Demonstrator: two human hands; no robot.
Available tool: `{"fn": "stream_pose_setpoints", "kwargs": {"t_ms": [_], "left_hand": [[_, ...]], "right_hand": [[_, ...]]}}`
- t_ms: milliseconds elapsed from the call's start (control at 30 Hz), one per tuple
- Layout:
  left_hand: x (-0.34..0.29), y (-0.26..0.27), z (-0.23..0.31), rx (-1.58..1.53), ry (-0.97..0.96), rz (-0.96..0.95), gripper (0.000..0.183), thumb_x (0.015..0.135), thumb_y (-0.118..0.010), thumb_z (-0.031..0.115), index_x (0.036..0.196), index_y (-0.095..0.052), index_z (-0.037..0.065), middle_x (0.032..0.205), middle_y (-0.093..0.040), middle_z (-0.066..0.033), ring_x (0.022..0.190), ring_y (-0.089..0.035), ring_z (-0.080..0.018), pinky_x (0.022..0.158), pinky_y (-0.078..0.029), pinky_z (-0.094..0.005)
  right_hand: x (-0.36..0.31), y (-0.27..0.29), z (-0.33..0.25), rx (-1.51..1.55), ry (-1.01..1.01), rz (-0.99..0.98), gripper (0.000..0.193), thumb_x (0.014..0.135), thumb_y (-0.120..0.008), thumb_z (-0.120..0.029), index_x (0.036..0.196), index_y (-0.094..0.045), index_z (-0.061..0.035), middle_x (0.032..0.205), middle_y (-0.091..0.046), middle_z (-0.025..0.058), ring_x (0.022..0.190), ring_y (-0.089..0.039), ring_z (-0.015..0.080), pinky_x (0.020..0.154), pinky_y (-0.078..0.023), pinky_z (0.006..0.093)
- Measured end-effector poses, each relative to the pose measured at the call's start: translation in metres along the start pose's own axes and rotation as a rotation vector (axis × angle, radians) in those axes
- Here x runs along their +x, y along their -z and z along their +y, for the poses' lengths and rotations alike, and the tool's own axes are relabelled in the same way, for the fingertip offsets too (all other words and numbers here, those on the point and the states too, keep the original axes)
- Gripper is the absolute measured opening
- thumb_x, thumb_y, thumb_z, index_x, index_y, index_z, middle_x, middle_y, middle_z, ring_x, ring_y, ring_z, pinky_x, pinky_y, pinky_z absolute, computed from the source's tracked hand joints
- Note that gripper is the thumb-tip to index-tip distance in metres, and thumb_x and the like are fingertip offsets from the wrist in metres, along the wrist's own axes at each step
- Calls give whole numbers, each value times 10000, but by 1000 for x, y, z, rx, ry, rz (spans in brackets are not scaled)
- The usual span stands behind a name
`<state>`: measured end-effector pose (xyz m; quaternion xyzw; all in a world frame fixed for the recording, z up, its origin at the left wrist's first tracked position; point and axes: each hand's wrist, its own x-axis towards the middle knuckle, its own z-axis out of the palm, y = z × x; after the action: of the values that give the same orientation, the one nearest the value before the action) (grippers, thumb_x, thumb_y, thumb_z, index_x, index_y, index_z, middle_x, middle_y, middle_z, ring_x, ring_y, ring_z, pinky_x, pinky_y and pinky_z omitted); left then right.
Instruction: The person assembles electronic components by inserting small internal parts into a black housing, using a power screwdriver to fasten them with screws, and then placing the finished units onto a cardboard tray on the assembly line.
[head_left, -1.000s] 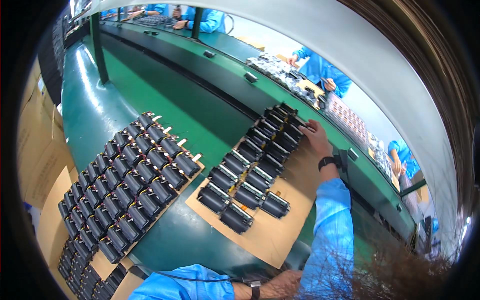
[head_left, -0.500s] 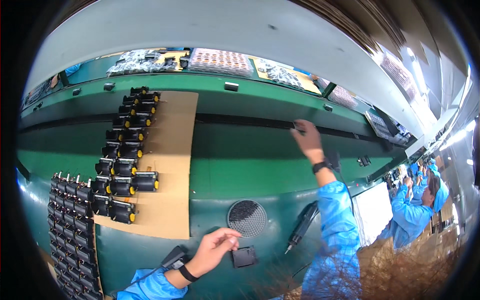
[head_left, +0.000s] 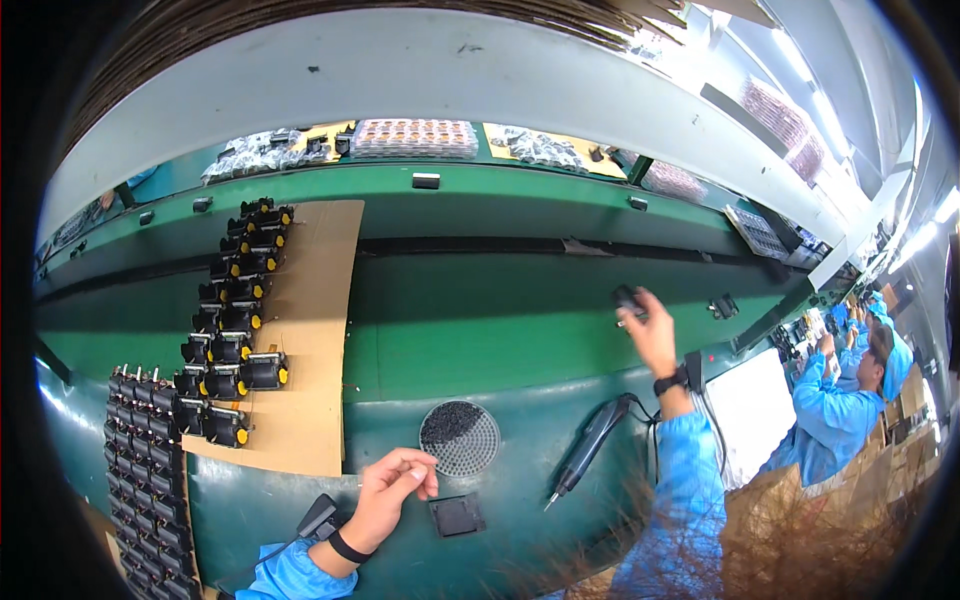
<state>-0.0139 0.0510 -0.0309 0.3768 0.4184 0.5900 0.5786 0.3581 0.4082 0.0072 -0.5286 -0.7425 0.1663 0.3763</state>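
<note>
My right hand (head_left: pixel 652 332) reaches over the far part of the green bench, its fingers closed round a small black part (head_left: pixel 627 300). Fingers curled and pinched together, my left hand (head_left: pixel 392 490) hovers at the near edge of a round perforated tray (head_left: pixel 474 455); whatever the pinch may hold is too small to name. Black screws or similar tiny pieces (head_left: pixel 452 424) lie heaped in the tray's far left. Close by my left fingertips, a square black plate (head_left: pixel 457 516) lies flat. A black electric screwdriver (head_left: pixel 588 446) rests between my two arms.
Rows of black assemblies with yellow knobs (head_left: pixel 240 318) stand on a cardboard sheet (head_left: pixel 318 330). More black units (head_left: pixel 150 470) fill the near left. Another small black part (head_left: pixel 723 306) lies far right. A grey shelf beam (head_left: pixel 400 75) crosses overhead. A co-worker (head_left: pixel 840 395) in blue sits at right.
My right hand has come back nearer and a little to the right; the black part now shows plainly in its fingers. My left hand stays pinched near the tray. The whole view has shifted slightly.
</note>
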Motion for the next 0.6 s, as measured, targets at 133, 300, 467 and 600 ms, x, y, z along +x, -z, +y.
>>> {"fn": "stream_pose_setpoints", "kwargs": {"t_ms": [133, 300, 467, 600], "left_hand": [[16, -32, 21, -188, 258, -154, 415, 1135, -449, 327, 1446, -495, 56, 1089, -670, -122, 782, -636, -141, 576, -432, -219], [29, -46, 22, -406, 354, -253, 448, 1138, -422, 340, 1493, -428, 66, 1130, -655, -135, 769, -633, -165, 513, -372, -213], [16, -33, 20, -411, 449, -159, 413, 1109, -496, 269, 1465, -461, 64, 1221, -650, -150, 831, -650, -186, 549, -402, -230], [13, -30, 13, -445, 379, -139, 392, 1081, -540, 208, 1442, -475, 68, 1283, -630, -146, 952, -660, -208, 648, -460, -277]], "right_hand": [[-83, -8, -154, 206, 385, -507, 667, 848, -827, -230, 1431, -578, -22, 1337, -662, 179, 1084, -690, 287, 969, -560, 419], [-135, -13, -213, 207, 642, -849, 826, 847, -859, -341, 1538, -492, -75, 1384, -638, 150, 1149, -660, 304, 1048, -514, 424], [-57, -24, -100, -13, 204, -275, 578, 870, -817, -204, 1368, -591, -16, 1310, -637, 177, 1112, -674, 320, 949, -568, 414], [-23, 2, 51, -462, 126, 208, 472, 885, -784, -211, 1309, -637, -67, 1230, -647, 184, 1189, -620, 367, 925, -563, 449]]}}
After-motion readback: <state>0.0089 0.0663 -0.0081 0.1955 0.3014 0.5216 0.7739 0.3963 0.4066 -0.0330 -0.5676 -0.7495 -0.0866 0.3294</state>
